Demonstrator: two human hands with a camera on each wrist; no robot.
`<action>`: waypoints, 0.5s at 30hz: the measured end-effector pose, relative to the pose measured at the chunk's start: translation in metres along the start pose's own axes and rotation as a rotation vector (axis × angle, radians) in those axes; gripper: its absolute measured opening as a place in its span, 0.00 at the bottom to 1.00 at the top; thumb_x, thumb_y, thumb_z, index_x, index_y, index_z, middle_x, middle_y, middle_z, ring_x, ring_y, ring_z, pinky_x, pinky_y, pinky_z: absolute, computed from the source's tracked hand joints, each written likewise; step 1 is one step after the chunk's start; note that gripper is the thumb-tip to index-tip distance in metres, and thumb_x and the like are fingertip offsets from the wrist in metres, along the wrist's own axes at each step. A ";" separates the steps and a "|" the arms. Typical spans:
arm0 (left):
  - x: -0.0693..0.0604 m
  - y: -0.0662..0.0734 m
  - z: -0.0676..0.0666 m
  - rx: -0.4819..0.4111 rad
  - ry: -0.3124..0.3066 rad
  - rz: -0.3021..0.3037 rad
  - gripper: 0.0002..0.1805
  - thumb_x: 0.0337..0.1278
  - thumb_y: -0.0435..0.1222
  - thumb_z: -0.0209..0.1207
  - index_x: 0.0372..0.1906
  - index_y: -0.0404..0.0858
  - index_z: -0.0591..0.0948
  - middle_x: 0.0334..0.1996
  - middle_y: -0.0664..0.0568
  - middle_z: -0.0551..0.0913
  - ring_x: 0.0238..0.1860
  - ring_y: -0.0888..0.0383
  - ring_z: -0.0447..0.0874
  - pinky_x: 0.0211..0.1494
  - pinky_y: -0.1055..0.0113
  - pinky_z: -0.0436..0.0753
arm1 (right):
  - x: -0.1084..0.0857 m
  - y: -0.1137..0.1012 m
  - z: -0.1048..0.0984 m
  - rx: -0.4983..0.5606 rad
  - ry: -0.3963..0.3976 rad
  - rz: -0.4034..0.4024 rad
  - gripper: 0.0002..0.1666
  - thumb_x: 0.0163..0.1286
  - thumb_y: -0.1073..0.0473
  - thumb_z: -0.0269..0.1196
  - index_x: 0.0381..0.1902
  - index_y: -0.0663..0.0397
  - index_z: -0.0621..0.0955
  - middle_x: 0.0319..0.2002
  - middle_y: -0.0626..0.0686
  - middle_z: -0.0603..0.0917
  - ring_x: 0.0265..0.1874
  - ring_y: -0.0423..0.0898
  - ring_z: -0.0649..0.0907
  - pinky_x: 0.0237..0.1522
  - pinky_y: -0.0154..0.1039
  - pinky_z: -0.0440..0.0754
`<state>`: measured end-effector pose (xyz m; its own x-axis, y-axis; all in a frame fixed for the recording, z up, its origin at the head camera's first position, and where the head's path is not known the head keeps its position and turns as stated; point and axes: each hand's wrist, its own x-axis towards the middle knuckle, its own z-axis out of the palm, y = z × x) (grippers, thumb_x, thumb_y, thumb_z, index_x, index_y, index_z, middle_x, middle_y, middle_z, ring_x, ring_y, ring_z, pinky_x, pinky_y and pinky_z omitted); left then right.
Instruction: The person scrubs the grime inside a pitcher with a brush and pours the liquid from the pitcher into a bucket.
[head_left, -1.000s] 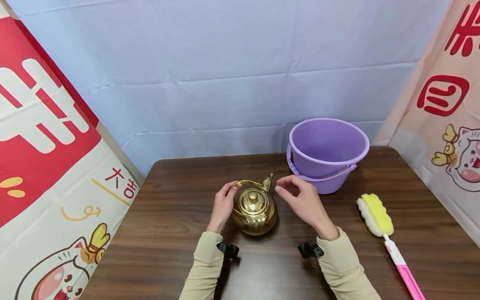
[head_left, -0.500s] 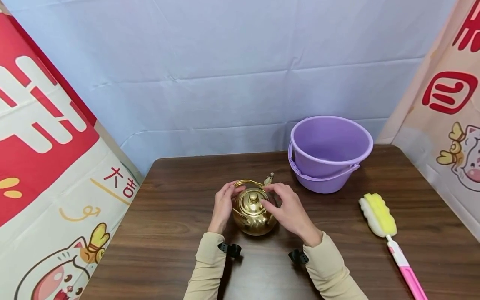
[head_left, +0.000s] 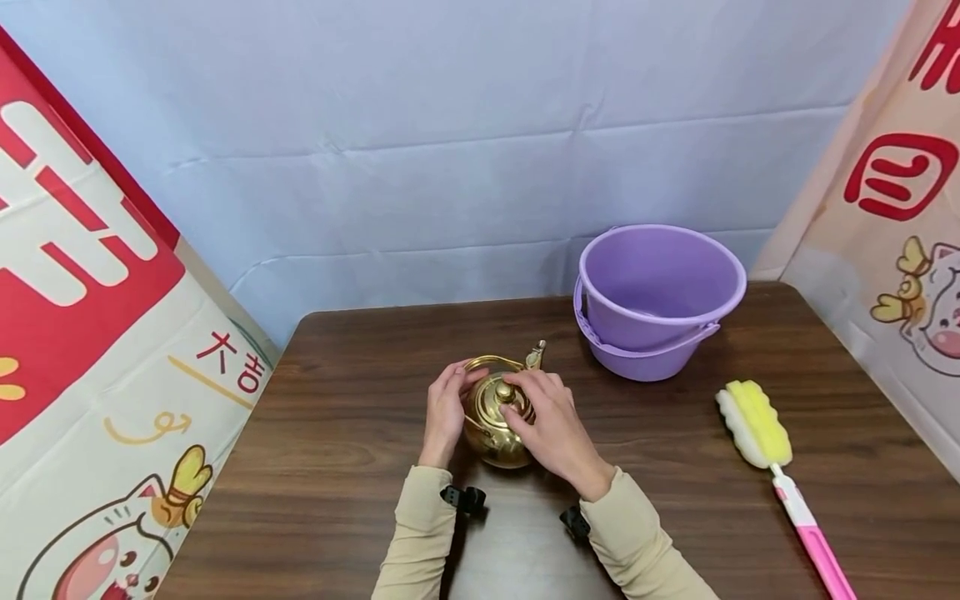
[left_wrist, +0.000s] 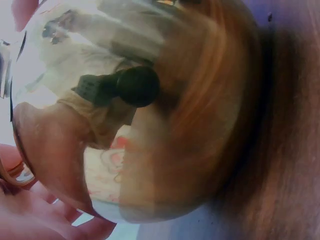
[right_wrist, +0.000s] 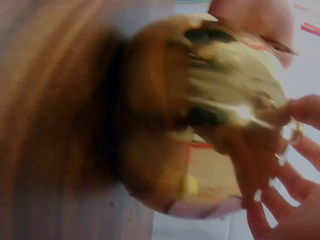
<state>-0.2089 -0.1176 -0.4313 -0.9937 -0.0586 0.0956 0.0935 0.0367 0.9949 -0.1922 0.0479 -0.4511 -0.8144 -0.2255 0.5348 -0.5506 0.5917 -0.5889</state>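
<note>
A shiny brass teapot (head_left: 501,446) stands upright on the table, its looped handle lying over to the far side. At its left, my left hand (head_left: 444,412) holds it near the handle; in the left wrist view its fingers (left_wrist: 60,215) lie against the round body. My right hand (head_left: 555,425) reaches over from the right, thumb and fingers around the knob of the lid (head_left: 491,400). Seen in the right wrist view, the thumb and fingers (right_wrist: 295,175) close in around the small gold knob (right_wrist: 296,132). The lid sits on the pot. The spout points back and right.
A purple bucket (head_left: 637,329) with its handle down stands at the back right. Right of the hands lies a brush with a yellow and white sponge head (head_left: 757,423) and pink handle (head_left: 823,558). Cloth backdrops (head_left: 420,192) surround the wooden table (head_left: 330,467).
My right hand has moved left from beside the spout onto the lid knob. My left hand has stayed at the teapot's left side, and the teapot stands in place.
</note>
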 end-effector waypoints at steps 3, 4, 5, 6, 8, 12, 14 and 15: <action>-0.001 0.002 0.002 0.011 0.011 0.003 0.20 0.75 0.32 0.36 0.55 0.23 0.75 0.48 0.27 0.81 0.59 0.35 0.76 0.63 0.44 0.73 | -0.002 -0.001 0.004 -0.028 0.032 0.000 0.21 0.61 0.56 0.67 0.53 0.50 0.80 0.50 0.51 0.82 0.48 0.51 0.76 0.46 0.47 0.70; -0.001 0.001 0.003 0.010 0.014 0.000 0.20 0.75 0.32 0.36 0.54 0.23 0.75 0.48 0.27 0.81 0.59 0.35 0.76 0.63 0.44 0.73 | -0.002 -0.001 0.004 -0.032 0.044 -0.001 0.21 0.61 0.56 0.67 0.53 0.50 0.80 0.49 0.51 0.82 0.49 0.51 0.76 0.47 0.47 0.70; -0.001 0.001 0.003 0.012 0.015 -0.001 0.20 0.75 0.32 0.36 0.54 0.23 0.75 0.48 0.27 0.81 0.59 0.36 0.76 0.63 0.45 0.73 | -0.003 -0.001 0.005 -0.033 0.053 -0.001 0.20 0.61 0.57 0.67 0.53 0.50 0.80 0.49 0.51 0.82 0.49 0.51 0.76 0.47 0.47 0.70; -0.001 0.000 0.003 0.006 0.014 -0.005 0.20 0.75 0.32 0.37 0.55 0.24 0.75 0.48 0.27 0.81 0.59 0.36 0.76 0.63 0.44 0.73 | -0.003 -0.001 0.005 -0.034 0.063 -0.002 0.21 0.61 0.57 0.67 0.53 0.51 0.80 0.49 0.51 0.82 0.49 0.52 0.76 0.47 0.48 0.70; 0.000 -0.002 0.003 0.004 0.011 -0.013 0.21 0.75 0.33 0.37 0.55 0.25 0.76 0.49 0.28 0.81 0.59 0.37 0.76 0.64 0.44 0.72 | -0.003 -0.001 0.005 -0.030 0.073 -0.001 0.21 0.61 0.57 0.67 0.53 0.51 0.81 0.48 0.51 0.82 0.48 0.52 0.76 0.47 0.48 0.70; 0.000 -0.003 0.001 0.005 0.010 -0.020 0.21 0.75 0.33 0.37 0.55 0.25 0.76 0.49 0.29 0.82 0.58 0.39 0.77 0.64 0.45 0.72 | -0.002 0.000 0.006 -0.027 0.067 0.007 0.21 0.61 0.56 0.67 0.53 0.53 0.81 0.49 0.52 0.82 0.49 0.51 0.76 0.47 0.47 0.70; 0.000 -0.003 0.000 0.012 0.012 -0.020 0.21 0.75 0.34 0.37 0.55 0.25 0.76 0.49 0.30 0.82 0.58 0.39 0.78 0.63 0.46 0.73 | -0.001 0.001 0.007 -0.022 0.060 0.016 0.21 0.62 0.56 0.66 0.52 0.53 0.81 0.49 0.52 0.82 0.49 0.52 0.75 0.47 0.47 0.70; 0.000 -0.003 0.000 0.014 0.014 -0.020 0.21 0.75 0.34 0.37 0.55 0.25 0.76 0.48 0.30 0.82 0.58 0.40 0.78 0.63 0.46 0.73 | -0.001 0.001 0.008 -0.020 0.055 0.021 0.20 0.62 0.55 0.66 0.52 0.54 0.82 0.50 0.52 0.81 0.49 0.52 0.75 0.47 0.48 0.70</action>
<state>-0.2094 -0.1178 -0.4346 -0.9944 -0.0731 0.0758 0.0723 0.0495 0.9962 -0.1932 0.0427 -0.4567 -0.8139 -0.1707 0.5553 -0.5295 0.6111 -0.5883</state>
